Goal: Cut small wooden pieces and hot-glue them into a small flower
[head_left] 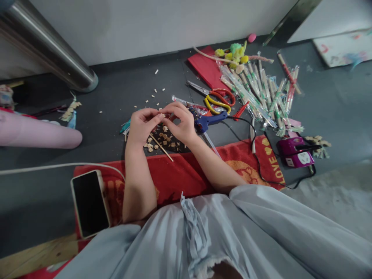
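- Over the dark work surface (116,100), head view: left hand (142,126) and right hand (183,123) meet, thumbs and fingertips pinched nearly closed on a small pale piece (163,116).
- Piece location: between the fingertips, near scattered wooden pieces (165,136) and a thin stick (162,148).
- Blue glue gun (204,122): just beside the right hand.

Head-worn view, looking forward and down, near above left hand (140,126) and right hand (185,123)

The left hand (141,126) and right hand (185,123) curl toward each other, forearms (138,174) stretched forward
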